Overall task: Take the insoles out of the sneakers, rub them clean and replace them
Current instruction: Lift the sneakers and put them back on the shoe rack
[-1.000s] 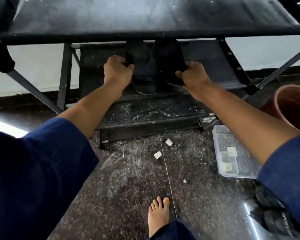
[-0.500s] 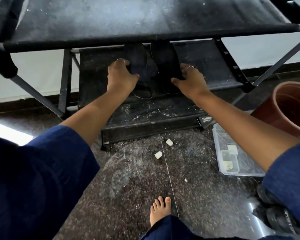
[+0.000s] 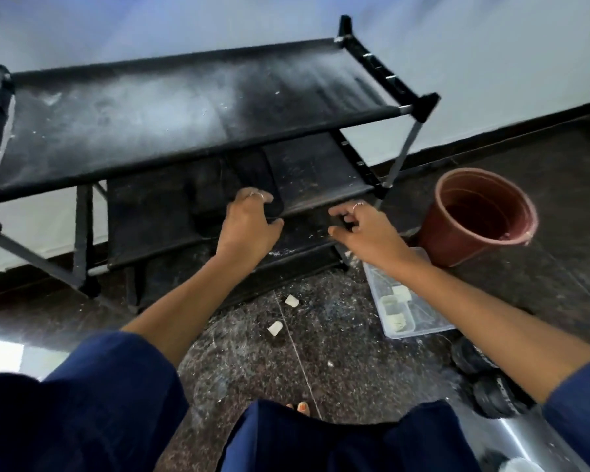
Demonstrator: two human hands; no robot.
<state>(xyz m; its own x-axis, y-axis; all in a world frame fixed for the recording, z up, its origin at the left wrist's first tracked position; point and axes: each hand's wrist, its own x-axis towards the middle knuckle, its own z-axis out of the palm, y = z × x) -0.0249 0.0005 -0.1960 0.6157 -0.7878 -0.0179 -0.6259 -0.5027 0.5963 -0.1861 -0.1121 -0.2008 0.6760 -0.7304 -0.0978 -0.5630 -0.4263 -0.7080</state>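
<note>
While the dark sneakers (image 3: 232,189) lie on the rack's middle shelf (image 3: 321,172), long axes running front to back, the left hand (image 3: 249,223) rests on one sneaker's near end and the right hand (image 3: 361,229) hovers loosely curled, grasping nothing, just beside.

Top shelf (image 3: 184,110) low over sneakers (image 3: 232,185)
</note>
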